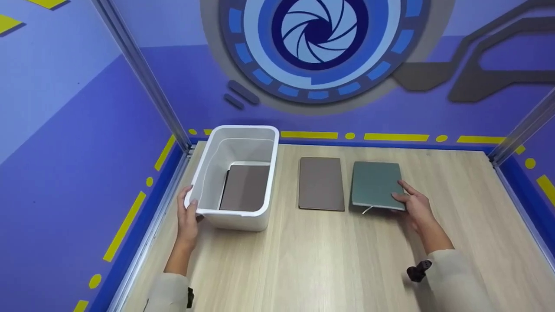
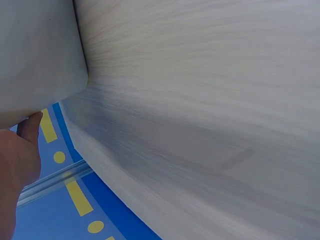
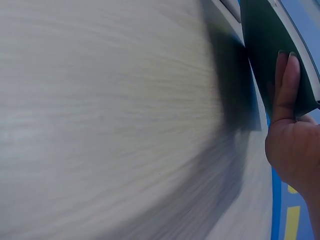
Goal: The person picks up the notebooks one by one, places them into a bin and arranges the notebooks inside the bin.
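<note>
At the near-left corner of a white plastic bin [image 1: 237,222], my left hand [image 1: 187,221] grips the rim. The left wrist view shows part of that hand [image 2: 22,155] against the bin's outer wall [image 2: 40,55]. A brown notebook [image 1: 246,188] lies flat inside, with a dark edge beside it. My right hand [image 1: 418,212] holds a green notebook [image 1: 377,184] by its near-right corner, thumb on top. From the right wrist view, fingers [image 3: 289,82] lie under the cover, and the notebook is raised off the table. Another brown notebook [image 1: 321,184] lies between bin and green notebook.
The light wood table [image 1: 321,260] is bounded by blue patterned panels [image 1: 173,86] at the back and sides. Metal profiles [image 1: 145,69] stand at the corners. A white ribbon [image 1: 367,209] hangs from the green notebook's near edge.
</note>
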### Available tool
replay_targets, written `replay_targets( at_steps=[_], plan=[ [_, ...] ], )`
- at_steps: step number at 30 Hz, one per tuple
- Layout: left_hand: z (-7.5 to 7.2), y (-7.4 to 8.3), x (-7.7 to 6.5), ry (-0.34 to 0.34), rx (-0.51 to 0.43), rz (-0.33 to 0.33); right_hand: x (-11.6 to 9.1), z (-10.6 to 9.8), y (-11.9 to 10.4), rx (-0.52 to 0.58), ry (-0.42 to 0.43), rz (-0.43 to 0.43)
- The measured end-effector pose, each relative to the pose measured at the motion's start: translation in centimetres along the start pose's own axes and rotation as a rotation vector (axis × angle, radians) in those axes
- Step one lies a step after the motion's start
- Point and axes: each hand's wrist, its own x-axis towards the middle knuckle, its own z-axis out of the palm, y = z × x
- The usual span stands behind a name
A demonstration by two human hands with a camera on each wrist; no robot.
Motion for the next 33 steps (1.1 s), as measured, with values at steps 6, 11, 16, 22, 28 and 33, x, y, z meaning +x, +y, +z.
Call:
replay_targets(
  at_steps=[6,11,16,22,28,33],
  plan=[
    [0.0,-0.1,0.2,0.005,0.004,-0.003,-0.3,0.0,-0.5,0.017,0.013,-0.002],
    [0.1,0.0,0.3,-0.002,0.005,-0.003,-0.8,0.2,-1.3,0.069,0.024,0.008],
    [0.1,0.0,0.1,0.013,0.008,0.001,-0.8,1.0,-2.3,0.157,0.020,0.038],
    [0.0,-0.1,0.1,0.020,0.006,-0.004,-0.6,2.0,-2.6,0.119,0.018,0.026],
    [-0.2,-0.2,0.2,0.007,0.023,-0.003,-1.0,2.6,-3.2,0.198,0.002,0.012],
    [-0.1,-0.2,0.1,0.006,0.014,0.008,-1.3,3.4,-3.8,0.258,-0.037,0.025]
  ],
)
